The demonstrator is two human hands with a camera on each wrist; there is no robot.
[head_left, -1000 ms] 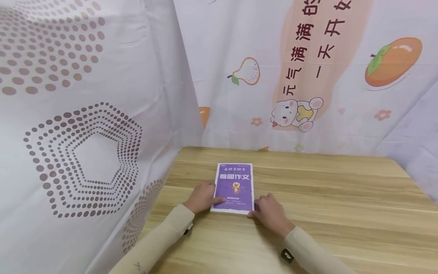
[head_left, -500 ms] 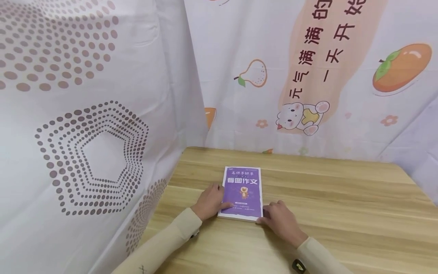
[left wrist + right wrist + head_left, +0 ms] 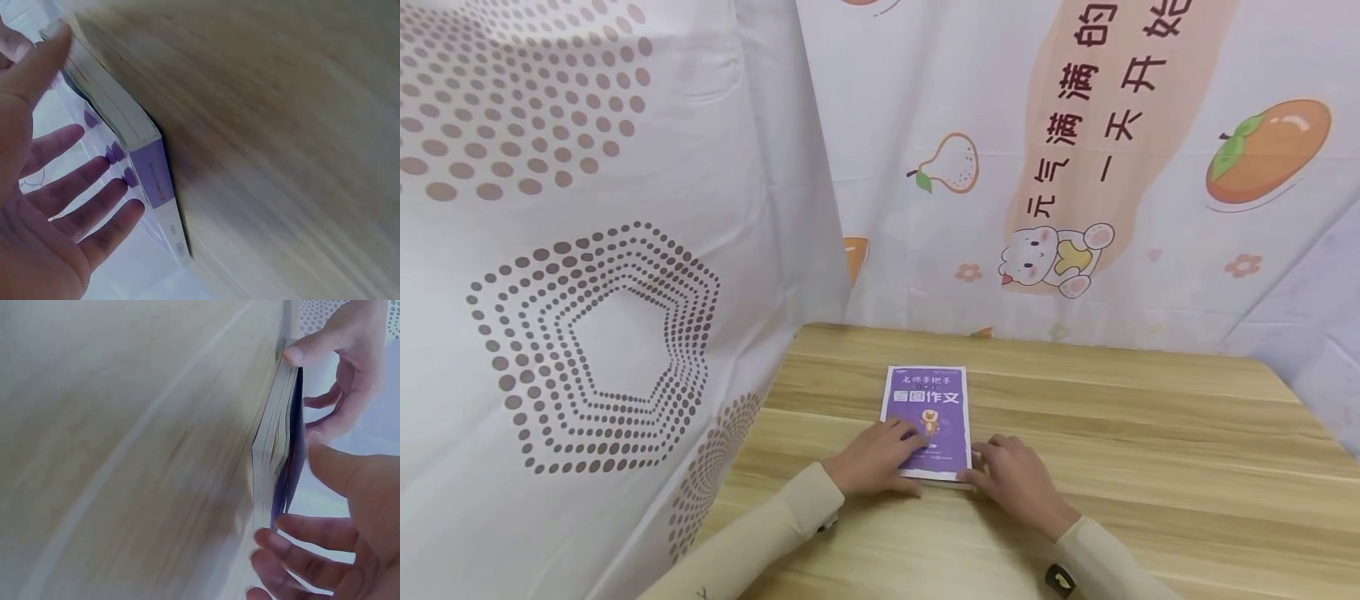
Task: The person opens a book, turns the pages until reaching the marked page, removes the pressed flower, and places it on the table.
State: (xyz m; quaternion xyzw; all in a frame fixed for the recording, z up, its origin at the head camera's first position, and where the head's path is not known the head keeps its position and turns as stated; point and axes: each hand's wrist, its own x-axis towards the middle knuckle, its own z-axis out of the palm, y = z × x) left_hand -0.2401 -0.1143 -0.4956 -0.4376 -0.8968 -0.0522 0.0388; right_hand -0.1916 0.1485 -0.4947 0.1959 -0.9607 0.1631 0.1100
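Observation:
A purple-and-white paperback book [image 3: 953, 425] with a small cartoon figure lies flat on the wooden table. My left hand [image 3: 874, 460] reaches over its lower left part, fingertips on the cover, with the thumb by the front edge. In the left wrist view these fingers [image 3: 100, 200] are spread and fairly straight above the cover, beside the printed spine [image 3: 161, 175]. My right hand [image 3: 1021, 485] rests at the near right corner. Its loosely bent fingers [image 3: 312, 565] touch the book's side, and its thumb lies close to the cover, in the right wrist view.
The wood-grain table [image 3: 1135, 433] stretches right of the book. A white cloth with fruit and bear prints [image 3: 910, 250] hangs behind the table's back edge. A dotted white cloth [image 3: 610, 350] hangs along the left side.
My left hand has left its hold on the book's left edge, and its fingers now lie over the cover with the thumb lower. The right hand stays at the corner. The view shifted slightly.

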